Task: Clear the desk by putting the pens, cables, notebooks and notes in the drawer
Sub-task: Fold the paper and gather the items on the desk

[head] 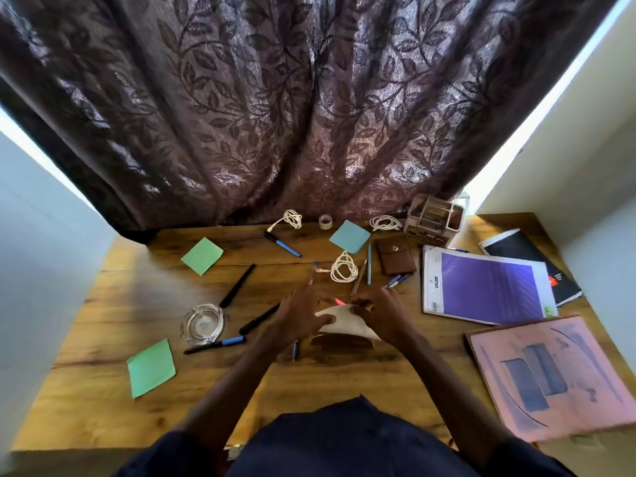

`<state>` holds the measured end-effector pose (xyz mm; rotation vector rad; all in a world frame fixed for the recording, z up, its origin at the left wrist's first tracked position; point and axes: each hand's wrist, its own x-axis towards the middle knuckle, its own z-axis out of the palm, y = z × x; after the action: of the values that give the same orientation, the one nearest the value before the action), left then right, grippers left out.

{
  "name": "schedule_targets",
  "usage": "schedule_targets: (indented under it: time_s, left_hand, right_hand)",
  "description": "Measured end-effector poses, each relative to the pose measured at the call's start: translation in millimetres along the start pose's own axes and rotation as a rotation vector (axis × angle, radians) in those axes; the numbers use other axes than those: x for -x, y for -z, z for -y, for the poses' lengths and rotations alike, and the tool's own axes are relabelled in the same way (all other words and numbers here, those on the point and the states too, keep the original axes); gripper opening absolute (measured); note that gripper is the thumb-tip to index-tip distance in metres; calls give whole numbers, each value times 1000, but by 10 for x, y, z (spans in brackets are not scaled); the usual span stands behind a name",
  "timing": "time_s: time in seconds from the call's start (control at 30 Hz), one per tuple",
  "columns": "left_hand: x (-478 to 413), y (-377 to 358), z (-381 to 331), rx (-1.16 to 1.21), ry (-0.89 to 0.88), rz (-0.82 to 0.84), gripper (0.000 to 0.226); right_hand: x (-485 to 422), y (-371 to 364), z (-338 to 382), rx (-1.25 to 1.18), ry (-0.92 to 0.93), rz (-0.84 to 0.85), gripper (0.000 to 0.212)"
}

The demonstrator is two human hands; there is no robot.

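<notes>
Barely begun: the wooden counter [86, 390] is littered.
Left hand [297, 316] and right hand [380, 311] pinch a pale paper note [344, 323]; blue pens [284, 246], white cables [335, 270] and purple notebooks [485, 287] lie out.

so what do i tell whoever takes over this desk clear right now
Left hand and right hand: both hold a white sheet of paper just above the middle of the wooden desk.
On the desk: green square notes, blue square note, coiled white cables, scattered black pens and blue-barrelled markers. On the right: purple-covered pad, black notebook, pink-covered book.
Done: nothing visibly stowed; the drawer is not in view.
Left: all of it.
</notes>
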<state>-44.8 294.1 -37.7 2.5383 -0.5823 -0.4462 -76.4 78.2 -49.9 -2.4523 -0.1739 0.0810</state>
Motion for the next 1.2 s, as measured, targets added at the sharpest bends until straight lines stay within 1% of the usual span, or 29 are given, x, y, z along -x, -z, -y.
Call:
schedule_targets:
  time_s: [0.1, 0.2, 0.3, 0.4, 0.47, 0.53, 0.6, 0.67, 0.73, 0.77, 0.8, 0.83, 0.9, 0.93, 0.97, 1.03, 1.1, 1.13, 1.17, 1.2]
  left_hand:
    - [59, -119, 81, 23, 35, 27, 59]
    - [86, -206, 115, 37, 2, 59, 67]
    - [114, -264, 141, 29, 28, 57, 76]
    - [119, -303, 145, 10, 18, 76, 80]
    - [117, -335, 136, -34, 4, 109, 79]
    - [127, -360, 130, -77, 23, 128, 77]
    - [122, -393, 133, -103, 21, 124, 71]
    - [120, -406, 124, -119, 19, 112, 66]
    - [116, -403, 118, -121, 12, 98, 62]
    - [111, -395, 117, -118, 4, 95, 61]
    - [106, -384, 121, -113, -1, 99, 60]
    - [102, -365, 128, -96, 3, 105, 58]
    - [119, -330, 169, -34, 36, 87, 56]
    - [153, -317, 209, 1, 68, 46, 59]
    - [207, -309, 247, 39, 115, -19, 64]
    - [351, -305, 300, 136, 214, -221, 71]
    - [477, -294, 295, 299, 251, -399, 64]
    - [520, -268, 288, 398, 248, -429, 58]
    - [549, -229, 270, 487, 227, -404, 55]
    - [577, -181, 265, 568, 206, -342, 54]
  right_hand:
    - [67, -86, -34, -7, -7, 19, 17]
    - [108, -128, -49, 13, 10, 3, 15]
    - [107, -121, -56, 39, 6, -32, 14]
    - [131, -159, -87, 16, -5, 26, 12]
    - [161, -211, -110, 21, -18, 72, 12]
    - [174, -231, -129, 28, -27, 78, 13]
    - [178, -214, -158, 23, -13, 79, 22]
    - [196, -178, -171, -7, -4, 117, 43]
    - [222, -163, -155, 28, -35, 232, 68]
    - [233, -181, -141, 72, -55, 293, 76]
    - [240, -216, -132, 115, -71, 333, 78]
    - [241, -257, -125, 138, -85, 346, 74]
    - [228, -283, -99, 142, -109, 321, 64]
    - [208, -261, -68, 140, -114, 300, 61]
    - [189, -222, -28, 142, -111, 266, 58]
    - [144, -128, 81, 116, -93, 161, 53]
    - [85, -62, 236, 28, -115, 81, 52]
    - [41, -50, 338, -10, -140, 51, 54]
    - [-10, -52, 441, -34, -174, 15, 56]
    - [-71, -71, 551, -46, -203, -21, 59]
